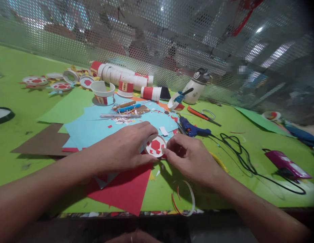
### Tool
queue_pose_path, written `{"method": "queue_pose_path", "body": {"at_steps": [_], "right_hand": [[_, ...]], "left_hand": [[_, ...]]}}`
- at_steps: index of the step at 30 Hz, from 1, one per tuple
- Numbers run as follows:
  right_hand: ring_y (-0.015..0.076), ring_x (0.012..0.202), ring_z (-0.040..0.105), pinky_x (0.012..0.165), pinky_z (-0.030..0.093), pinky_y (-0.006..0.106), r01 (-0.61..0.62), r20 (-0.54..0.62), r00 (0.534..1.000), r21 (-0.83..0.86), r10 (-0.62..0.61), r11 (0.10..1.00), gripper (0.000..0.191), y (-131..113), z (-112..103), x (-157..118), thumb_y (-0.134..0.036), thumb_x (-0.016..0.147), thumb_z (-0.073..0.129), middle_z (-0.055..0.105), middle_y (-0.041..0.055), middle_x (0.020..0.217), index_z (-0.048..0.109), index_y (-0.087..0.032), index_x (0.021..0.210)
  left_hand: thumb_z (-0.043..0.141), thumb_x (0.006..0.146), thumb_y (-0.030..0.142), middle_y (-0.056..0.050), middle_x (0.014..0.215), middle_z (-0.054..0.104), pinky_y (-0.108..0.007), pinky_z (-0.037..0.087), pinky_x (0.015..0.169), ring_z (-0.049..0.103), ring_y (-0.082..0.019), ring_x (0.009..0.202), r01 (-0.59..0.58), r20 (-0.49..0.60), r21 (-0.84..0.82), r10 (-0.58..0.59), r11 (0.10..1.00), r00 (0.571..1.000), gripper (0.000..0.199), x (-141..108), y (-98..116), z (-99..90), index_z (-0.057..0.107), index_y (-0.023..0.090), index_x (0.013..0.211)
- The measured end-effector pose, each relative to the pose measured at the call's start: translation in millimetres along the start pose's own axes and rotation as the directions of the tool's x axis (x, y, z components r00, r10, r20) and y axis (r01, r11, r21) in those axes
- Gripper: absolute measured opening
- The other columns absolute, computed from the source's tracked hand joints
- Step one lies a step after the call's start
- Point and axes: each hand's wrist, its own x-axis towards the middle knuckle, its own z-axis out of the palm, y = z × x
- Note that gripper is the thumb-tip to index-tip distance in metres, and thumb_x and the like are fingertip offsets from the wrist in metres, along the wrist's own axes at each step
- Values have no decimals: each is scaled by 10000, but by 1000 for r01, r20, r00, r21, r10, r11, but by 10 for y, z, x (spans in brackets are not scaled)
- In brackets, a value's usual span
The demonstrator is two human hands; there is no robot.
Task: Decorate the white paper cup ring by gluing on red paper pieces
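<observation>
My left hand [133,145] is closed around the rim of a paper cup bottom [148,151], its round white face turned up toward me. A red hexagon [155,145] lies in the middle of that face, with smaller red paper pieces around it. At the right edge of the disc, the thumb and index finger of my right hand [188,153] come together in a pinch beside a small red piece; whether they grip it is too small to tell. Red paper [126,192] lies under my left hand, and light blue sheets [88,125] spread behind it.
A blue glue gun [194,130] lies right of my hands, its black cord running toward a purple power strip [286,163]. Farther back are pens [128,108], an orange cutter [201,114], cut paper cups [102,89], decorated discs [35,81] and a bottle [194,89]. A mesh screen [159,50] stands behind.
</observation>
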Motion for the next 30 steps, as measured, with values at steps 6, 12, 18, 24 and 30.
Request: {"method": "queue_pose_path", "body": {"at_steps": [6,12,18,24,30], "right_hand": [[120,567,484,533,357,268,-3,-7,1000,5,3,1000,106,2,-3,-17,-207,813,575,579,-12,640,570,-180,710],[140,639,472,580,356,285,125,-172,974,-124,-145,984,121,39,38,-39,-199,834,570,542,10,697,541,-178,718],[144,640,474,564,356,281,142,-164,972,-158,-168,977,146,9,105,-34,-221,848,593,551,32,734,544,-169,721],[141,621,512,588,396,283,97,-254,958,-148,-133,984,142,115,-81,44,-209,833,625,585,19,691,590,-170,702],[126,587,530,580,409,269,9,-205,978,-143,-38,990,143,329,-336,47,-154,817,626,627,10,665,630,-163,674]], "left_hand": [[634,799,430,-69,1008,639,-325,444,717,603,-237,886,12,2,-1,-12,1000,1000,343,5,5,-2,562,210,1053],[629,805,410,-77,987,617,-336,436,706,591,-241,867,32,-4,53,-32,998,999,332,12,23,5,542,175,1024],[613,811,384,-67,923,587,-335,416,671,570,-232,815,46,9,86,-47,995,999,278,14,72,19,517,177,971],[611,805,450,-61,891,588,-328,394,636,553,-227,770,89,14,111,-91,990,996,299,18,44,-7,499,193,911],[579,817,468,-69,890,585,-335,397,633,529,-217,743,109,18,115,-112,987,994,311,58,-69,-10,505,186,926]]}}
